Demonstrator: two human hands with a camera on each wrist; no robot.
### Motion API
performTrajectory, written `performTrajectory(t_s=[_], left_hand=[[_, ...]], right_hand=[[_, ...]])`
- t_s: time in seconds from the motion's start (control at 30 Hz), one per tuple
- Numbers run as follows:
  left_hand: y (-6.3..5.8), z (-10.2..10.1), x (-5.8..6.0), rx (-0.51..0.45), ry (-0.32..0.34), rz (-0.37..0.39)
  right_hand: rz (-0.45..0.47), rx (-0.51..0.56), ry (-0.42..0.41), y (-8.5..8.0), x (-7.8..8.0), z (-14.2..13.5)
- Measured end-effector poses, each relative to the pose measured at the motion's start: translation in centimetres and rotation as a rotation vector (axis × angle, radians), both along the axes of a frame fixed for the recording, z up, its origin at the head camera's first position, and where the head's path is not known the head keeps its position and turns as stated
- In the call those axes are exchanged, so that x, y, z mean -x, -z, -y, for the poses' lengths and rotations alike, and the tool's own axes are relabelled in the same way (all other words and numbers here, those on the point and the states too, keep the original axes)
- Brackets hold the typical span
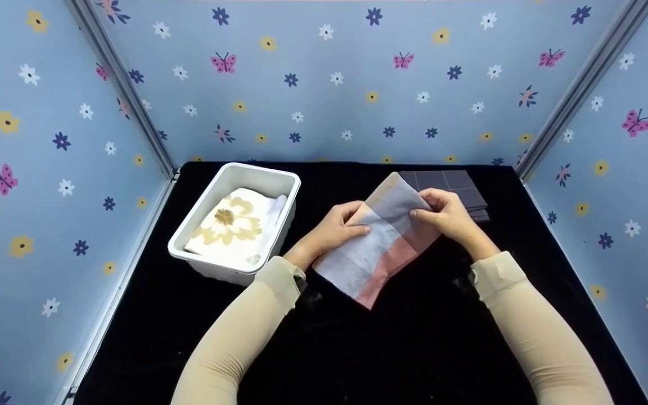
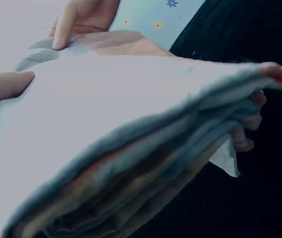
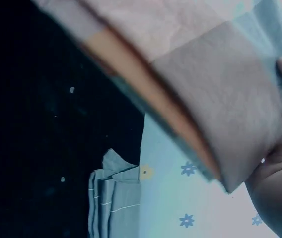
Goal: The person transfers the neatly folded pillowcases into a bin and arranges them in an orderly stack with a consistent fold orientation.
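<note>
Both hands hold a folded cloth (image 1: 377, 242) in pale blue, pink and beige blocks, tilted above the black table. On its left edge the left hand (image 1: 335, 228) grips with the thumb on top. The right hand (image 1: 448, 214) pinches the upper right edge between thumb and fingers. Several stacked layers show along the edge of the cloth (image 2: 91, 119) in the left wrist view. Seen from the right wrist, the cloth (image 3: 215, 74) has an orange strip between its layers. The fingers beneath the cloth are mostly hidden.
Left of the hands stands a white plastic bin (image 1: 234, 269) with a folded white flowered cloth (image 1: 225, 225) inside. A dark grey lined cloth (image 1: 459, 185) lies folded behind the right hand. Patterned blue panels (image 1: 335, 112) enclose the black tabletop (image 1: 403, 349).
</note>
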State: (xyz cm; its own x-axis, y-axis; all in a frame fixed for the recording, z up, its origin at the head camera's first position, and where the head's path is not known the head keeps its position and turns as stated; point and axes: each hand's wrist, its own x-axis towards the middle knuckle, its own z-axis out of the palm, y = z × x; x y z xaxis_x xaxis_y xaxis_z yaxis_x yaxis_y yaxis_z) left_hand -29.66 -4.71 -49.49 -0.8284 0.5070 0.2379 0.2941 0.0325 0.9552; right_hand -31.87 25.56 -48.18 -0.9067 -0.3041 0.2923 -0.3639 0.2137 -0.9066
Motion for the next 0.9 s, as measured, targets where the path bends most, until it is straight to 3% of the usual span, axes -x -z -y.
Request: performTrajectory(t_s=[0.23,0.47,0.73,0.9], left_hand=[[-0.9,0.6,-0.3,-0.051,-0.004,0.028],[-2.2,1.1,-0.6,-0.121,-0.026,0.042],[-3.5,1.4,-0.4,-0.181,-0.056,0.03],[-4.0,1.6,-0.6,-0.215,-0.078,0.017]], right_hand=[[0.039,0.037,0.122,1.6,0.0,0.0],[0.128,0.163,0.207,2.8,-0.2,0.7],[0.394,0.53,0.084,4.4,-1.1,3.1],[0.479,0.659,-0.023,5.1,-1.8,4.9]])
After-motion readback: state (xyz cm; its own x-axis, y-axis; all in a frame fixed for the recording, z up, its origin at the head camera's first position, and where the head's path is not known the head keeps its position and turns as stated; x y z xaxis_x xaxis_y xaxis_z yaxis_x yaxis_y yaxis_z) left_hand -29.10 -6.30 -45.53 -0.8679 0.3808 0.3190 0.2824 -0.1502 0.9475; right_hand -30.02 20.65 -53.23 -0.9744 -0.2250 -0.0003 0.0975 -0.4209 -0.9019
